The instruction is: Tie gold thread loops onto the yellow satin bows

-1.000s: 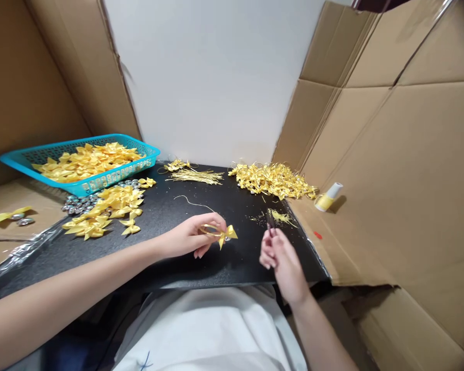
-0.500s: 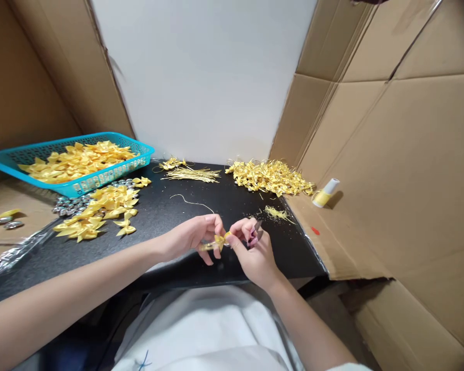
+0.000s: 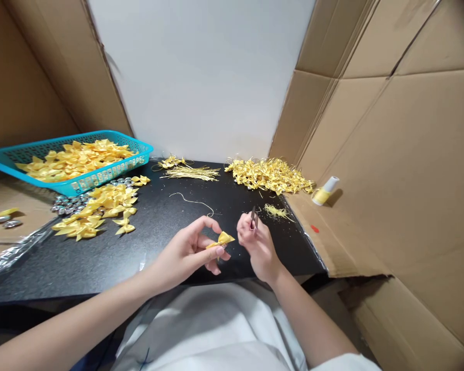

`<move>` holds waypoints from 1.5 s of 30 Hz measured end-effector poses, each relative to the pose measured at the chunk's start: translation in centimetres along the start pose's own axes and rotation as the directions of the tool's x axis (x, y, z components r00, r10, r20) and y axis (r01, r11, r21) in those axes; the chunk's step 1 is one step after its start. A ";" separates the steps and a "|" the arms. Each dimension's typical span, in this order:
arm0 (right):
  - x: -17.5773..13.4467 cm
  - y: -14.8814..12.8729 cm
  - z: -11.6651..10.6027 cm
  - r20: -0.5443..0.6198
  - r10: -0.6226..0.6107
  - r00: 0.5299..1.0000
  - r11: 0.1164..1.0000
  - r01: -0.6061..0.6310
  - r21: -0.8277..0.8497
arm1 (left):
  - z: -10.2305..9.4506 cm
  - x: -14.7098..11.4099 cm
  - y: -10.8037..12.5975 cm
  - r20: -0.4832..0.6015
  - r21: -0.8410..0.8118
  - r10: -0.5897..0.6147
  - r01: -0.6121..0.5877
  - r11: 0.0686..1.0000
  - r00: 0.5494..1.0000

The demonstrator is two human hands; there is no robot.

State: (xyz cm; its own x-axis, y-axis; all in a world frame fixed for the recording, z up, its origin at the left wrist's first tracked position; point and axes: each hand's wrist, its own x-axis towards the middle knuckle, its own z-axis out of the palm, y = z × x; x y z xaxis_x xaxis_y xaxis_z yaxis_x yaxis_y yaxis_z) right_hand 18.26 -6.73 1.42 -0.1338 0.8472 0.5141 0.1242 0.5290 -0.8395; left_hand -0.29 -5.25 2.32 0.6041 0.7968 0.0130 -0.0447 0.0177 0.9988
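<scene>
My left hand point(image 3: 195, 251) pinches a yellow ribbon bow point(image 3: 225, 238) between thumb and fingers, above the front of the black table point(image 3: 154, 242). Close by on the right, my right hand point(image 3: 260, 251) is closed round small thread snips point(image 3: 254, 217), whose dark blades point up and away from me. The snips' grip is mostly hidden in my fingers. A gap separates the right hand from the bow. Behind both hands a loose pale yellow thread point(image 3: 193, 200) curls on the table.
At left stands a blue basket point(image 3: 81, 186) of yellow bows, with loose bows point(image 3: 112, 198) and silvery beads point(image 3: 67, 205) before it. Farther back lie cut cords point(image 3: 191, 173) and a heap of corded bows point(image 3: 270, 174). Thread scraps point(image 3: 277, 212) and a thread spool point(image 3: 325, 191) are at right.
My hands have moved apart; the right one has drawn back from the bow, its snips now more upright. The bow stays in my left hand, turned and more exposed.
</scene>
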 end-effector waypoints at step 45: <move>-4.1 0.9 -1.8 -0.160 0.106 0.981 0.859 -0.172 -0.482 | 2.8 -0.2 -0.2 -0.179 0.042 -0.028 0.036 0.998 0.983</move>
State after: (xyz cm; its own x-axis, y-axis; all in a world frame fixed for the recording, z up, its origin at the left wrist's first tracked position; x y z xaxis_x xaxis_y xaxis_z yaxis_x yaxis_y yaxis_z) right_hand 20.64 -9.62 -1.13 0.0392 0.8954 0.4436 0.6035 0.3326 -0.7247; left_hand 1.84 -7.11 2.21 0.4531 0.8911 -0.0235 0.0109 0.0208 0.9997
